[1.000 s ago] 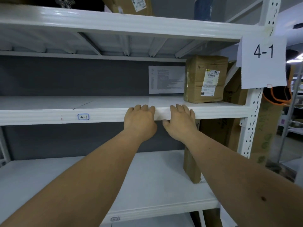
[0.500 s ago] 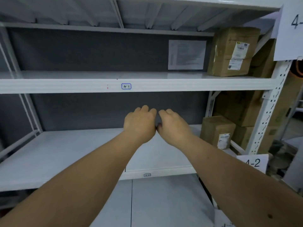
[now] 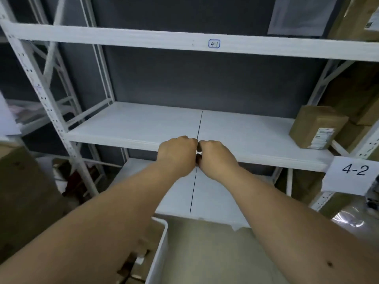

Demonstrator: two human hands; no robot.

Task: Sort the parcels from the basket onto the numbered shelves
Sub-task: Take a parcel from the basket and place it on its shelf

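My left hand and my right hand hang side by side in front of the middle white shelf, knuckles nearly touching, fingers curled under, nothing in either. The white basket sits at the bottom left with brown parcels inside, partly hidden by my left forearm. One brown parcel with a white label stands at the right end of the middle shelf. A paper sign reading 4-2 hangs on the right post. The upper shelf edge carries a small 4-1 tag.
A cardboard box sits on the upper shelf at top right. More brown cartons stand behind the right post. A large box is at the left, beside the rack's left post. The lowest shelf lies under my hands.
The view has tilted down from the 4-1 shelf to the 4-2 shelf and the basket. Both hands came off the upper shelf edge, dropped lower, and their fingers curled in.
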